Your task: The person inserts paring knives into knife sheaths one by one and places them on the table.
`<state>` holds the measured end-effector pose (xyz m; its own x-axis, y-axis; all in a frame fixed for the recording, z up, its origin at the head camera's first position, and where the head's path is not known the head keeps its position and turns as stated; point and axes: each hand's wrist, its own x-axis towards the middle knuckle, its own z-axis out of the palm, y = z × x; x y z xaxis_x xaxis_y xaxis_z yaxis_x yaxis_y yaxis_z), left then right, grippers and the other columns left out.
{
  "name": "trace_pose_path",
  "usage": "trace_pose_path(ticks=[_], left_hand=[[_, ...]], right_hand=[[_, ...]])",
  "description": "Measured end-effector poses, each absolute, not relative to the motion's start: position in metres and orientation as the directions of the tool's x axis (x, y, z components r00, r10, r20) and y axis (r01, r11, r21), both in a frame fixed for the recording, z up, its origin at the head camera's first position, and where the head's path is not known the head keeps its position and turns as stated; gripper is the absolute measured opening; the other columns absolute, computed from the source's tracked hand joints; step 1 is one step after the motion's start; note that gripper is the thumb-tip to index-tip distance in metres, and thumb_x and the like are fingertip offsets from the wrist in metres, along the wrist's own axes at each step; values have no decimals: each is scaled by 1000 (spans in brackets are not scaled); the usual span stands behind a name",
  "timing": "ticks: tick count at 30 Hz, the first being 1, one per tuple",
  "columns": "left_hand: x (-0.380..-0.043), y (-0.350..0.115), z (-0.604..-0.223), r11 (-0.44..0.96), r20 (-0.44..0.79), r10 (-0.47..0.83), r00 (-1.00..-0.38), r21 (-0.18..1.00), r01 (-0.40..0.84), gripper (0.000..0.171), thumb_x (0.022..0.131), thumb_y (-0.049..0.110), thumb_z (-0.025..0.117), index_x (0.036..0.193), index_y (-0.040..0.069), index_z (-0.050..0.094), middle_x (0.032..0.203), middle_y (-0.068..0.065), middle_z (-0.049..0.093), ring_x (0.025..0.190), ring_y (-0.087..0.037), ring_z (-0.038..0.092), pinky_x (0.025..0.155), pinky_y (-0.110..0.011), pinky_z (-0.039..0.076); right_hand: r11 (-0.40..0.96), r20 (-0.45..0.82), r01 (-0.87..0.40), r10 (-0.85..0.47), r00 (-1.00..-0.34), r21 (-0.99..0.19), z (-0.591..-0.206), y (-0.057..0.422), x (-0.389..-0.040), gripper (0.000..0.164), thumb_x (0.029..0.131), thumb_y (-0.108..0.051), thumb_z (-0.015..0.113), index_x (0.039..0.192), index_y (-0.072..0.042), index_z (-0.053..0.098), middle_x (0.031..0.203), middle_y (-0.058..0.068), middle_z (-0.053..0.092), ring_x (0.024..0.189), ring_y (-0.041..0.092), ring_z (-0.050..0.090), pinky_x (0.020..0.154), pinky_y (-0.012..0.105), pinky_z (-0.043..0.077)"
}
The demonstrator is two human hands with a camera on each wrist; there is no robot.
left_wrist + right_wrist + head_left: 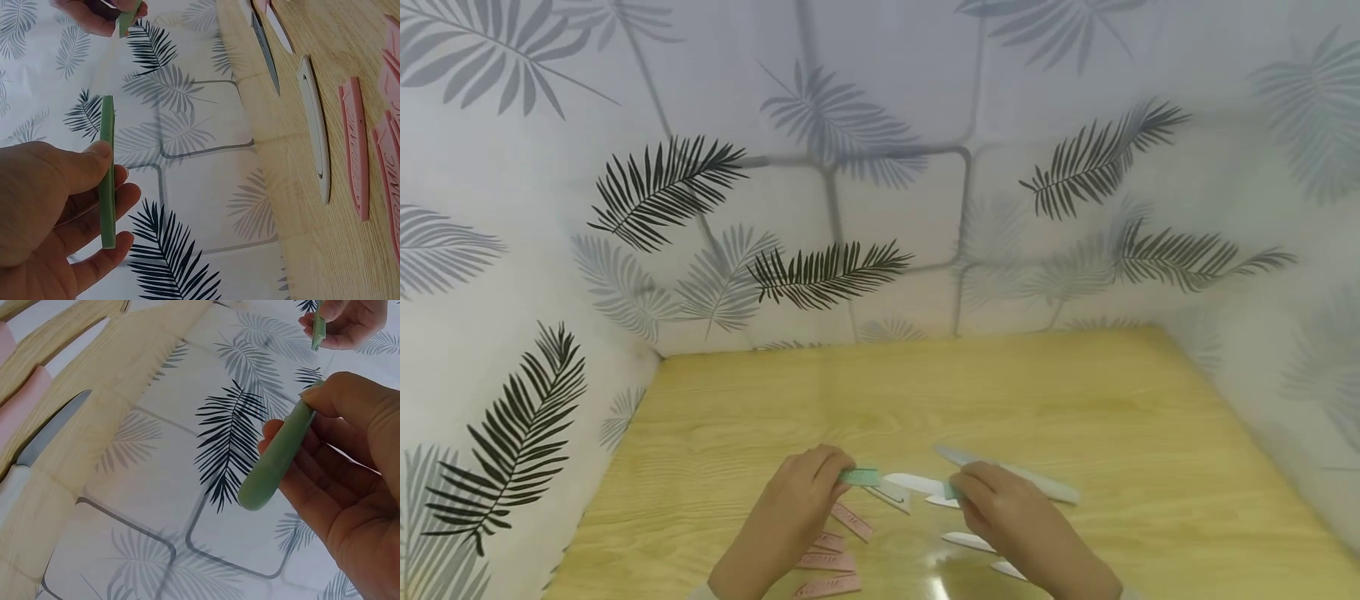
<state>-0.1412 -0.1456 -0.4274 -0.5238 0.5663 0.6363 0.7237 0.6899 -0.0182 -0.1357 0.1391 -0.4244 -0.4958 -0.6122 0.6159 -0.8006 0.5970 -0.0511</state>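
Observation:
My left hand (801, 500) pinches a green knife sheath (107, 181) between thumb and fingers, above the table. A green-handled knife (275, 456) is in my right hand (1011, 517), gripped by the handle. Its white blade (913, 483) points left at the sheath's near end; in the head view a small gap separates the tip from the sheath. Under the hands lie a white sheath (314, 128) and several pink sheaths (827, 561) on the left. On the right are several white knife blades (967, 540), their handles mostly hidden by my right hand and arm.
A white-handled knife (1052, 487) with a grey blade (53, 428) lies behind my right hand. Everything rests on a wood-grain table (880, 392). Leaf-patterned sheeting (895, 217) rises along the table's back and sides.

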Motion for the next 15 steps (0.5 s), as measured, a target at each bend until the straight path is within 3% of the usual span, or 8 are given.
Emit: trace_pose_path(ticks=[6, 15], left_hand=[[-140, -145, -428, 688, 635, 563, -528, -7, 726, 23, 101, 19, 46, 102, 2, 61, 102, -6, 62, 91, -18, 65, 77, -31, 57], [-140, -145, -429, 681, 643, 562, -521, -2, 732, 19, 100, 17, 48, 101, 3, 61, 100, -4, 62, 88, -16, 64, 76, -28, 56]], right_hand=[[618, 595, -784, -611, -522, -53, -425, 136, -137, 27, 68, 3, 80, 91, -2, 66, 90, 4, 67, 78, 15, 66, 70, 17, 56], [614, 599, -788, -619, -508, -34, -425, 132, -139, 25, 68, 4, 79, 87, -4, 64, 86, 1, 65, 74, 12, 63, 67, 13, 54]])
